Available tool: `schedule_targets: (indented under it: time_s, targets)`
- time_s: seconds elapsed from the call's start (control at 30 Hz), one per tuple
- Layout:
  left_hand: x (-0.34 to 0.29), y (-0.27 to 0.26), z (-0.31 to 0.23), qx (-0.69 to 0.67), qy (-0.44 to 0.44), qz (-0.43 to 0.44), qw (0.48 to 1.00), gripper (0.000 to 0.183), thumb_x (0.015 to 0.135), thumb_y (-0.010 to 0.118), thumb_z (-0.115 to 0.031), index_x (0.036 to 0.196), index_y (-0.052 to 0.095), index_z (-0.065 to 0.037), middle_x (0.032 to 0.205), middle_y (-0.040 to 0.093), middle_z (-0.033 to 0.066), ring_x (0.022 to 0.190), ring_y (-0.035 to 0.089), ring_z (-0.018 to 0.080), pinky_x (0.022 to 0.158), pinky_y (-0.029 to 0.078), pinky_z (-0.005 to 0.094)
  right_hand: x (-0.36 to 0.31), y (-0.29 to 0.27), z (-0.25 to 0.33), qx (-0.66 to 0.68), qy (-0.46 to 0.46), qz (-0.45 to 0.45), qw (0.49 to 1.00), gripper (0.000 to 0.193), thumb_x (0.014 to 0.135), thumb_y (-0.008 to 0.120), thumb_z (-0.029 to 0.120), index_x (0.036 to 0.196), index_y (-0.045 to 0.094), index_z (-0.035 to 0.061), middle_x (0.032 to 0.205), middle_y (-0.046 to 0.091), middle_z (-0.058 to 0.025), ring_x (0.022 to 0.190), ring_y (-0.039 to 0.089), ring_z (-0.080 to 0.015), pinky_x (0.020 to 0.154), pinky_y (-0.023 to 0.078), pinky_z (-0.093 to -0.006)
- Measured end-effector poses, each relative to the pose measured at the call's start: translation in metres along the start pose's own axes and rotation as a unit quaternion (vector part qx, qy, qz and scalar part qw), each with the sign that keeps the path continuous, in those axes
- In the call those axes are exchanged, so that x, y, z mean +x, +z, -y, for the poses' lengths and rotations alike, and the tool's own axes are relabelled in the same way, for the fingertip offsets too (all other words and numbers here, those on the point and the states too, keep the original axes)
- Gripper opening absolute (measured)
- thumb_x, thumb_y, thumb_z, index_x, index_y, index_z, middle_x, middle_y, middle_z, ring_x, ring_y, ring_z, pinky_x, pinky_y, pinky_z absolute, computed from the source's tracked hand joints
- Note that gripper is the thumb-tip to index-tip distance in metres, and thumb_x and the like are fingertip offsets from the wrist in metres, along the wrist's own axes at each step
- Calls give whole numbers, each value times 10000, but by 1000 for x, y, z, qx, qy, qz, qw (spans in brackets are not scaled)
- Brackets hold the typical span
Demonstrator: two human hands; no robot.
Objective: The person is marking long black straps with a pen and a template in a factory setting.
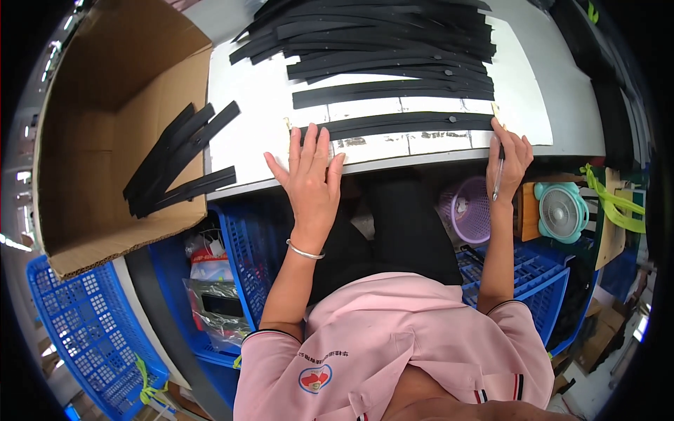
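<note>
A long black fabric strip [393,125], zipper-like with a small grey piece near its right end, lies straight across a white board [519,91] with marked lines. My left hand [310,184] rests flat on the strip's left end, fingers spread, holding nothing. At the opposite end, my right hand [510,160] presses the strip with a fingertip. A slim pen [498,175] is tucked in that hand, pointing back toward the wrist. Just beyond lies another straight strip [393,92], and behind it a heap of similar black strips [379,42].
An open cardboard box [84,140] stands at the left, with several black strips [175,154] over its edge. Blue crates [242,259] sit below the table. A purple basket [469,210] and a small teal fan [562,210] are under its right side.
</note>
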State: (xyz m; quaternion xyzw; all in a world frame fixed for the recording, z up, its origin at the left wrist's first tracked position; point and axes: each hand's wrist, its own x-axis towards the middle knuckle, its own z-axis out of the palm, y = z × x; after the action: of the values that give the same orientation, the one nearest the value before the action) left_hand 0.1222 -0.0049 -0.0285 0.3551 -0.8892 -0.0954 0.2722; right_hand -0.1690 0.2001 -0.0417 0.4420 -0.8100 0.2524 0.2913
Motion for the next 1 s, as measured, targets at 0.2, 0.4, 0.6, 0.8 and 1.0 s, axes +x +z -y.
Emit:
schedule_targets:
  time_s: [0.2, 0.4, 0.6, 0.8, 1.0]
  targets:
    - [-5, -2, 9, -23, 0, -9, 1000, 492, 960, 735, -250, 1408, 638, -70, 1480, 608, 97, 1483, 433, 330, 1236, 77, 637, 24, -6, 40, 47, 31, 20, 998, 200, 998, 673, 104, 1188, 737, 108, 1083, 753, -45, 1064, 666, -201, 1146, 388, -452]
    - [-4, 1, 8, -50, -5, -25, 998, 490, 945, 748, -253, 1395, 645, -87, 1467, 615, 90, 1475, 441, 314, 1233, 141, 604, 59, -4, 131, 388, 131, 142, 901, 198, 1036, 643, 180, 1090, 739, 14, 1014, 758, -47, 985, 674, -172, 945, 494, -340]
    - [-3, -1, 9, -57, -10, -22, 998, 483, 938, 749, -257, 1378, 647, -88, 1463, 610, 84, 1469, 444, 314, 1221, 179, 594, 76, 38, 193, 555, 202, 245, 769, 206, 1036, 653, 178, 1060, 755, 1, 891, 724, -40, 748, 637, -71, 676, 491, -192]
    - [-3, -1, 9, -57, -15, -27, 998, 484, 940, 743, -265, 1377, 644, -82, 1469, 602, 90, 1477, 432, 315, 1221, 180, 590, 65, 67, 202, 528, 139, 244, 801, 265, 983, 704, 137, 852, 721, -92, 915, 760, -97, 683, 649, -107, 597, 484, -265]
    - [-4, 0, 9, -57, -18, -30, 998, 482, 946, 734, -256, 1389, 638, -92, 1477, 596, 82, 1479, 432, 314, 1227, 167, 578, 68, 65, 207, 501, 120, 260, 817, 277, 976, 715, 146, 835, 709, -92, 919, 764, -128, 682, 676, -149, 599, 499, -296]
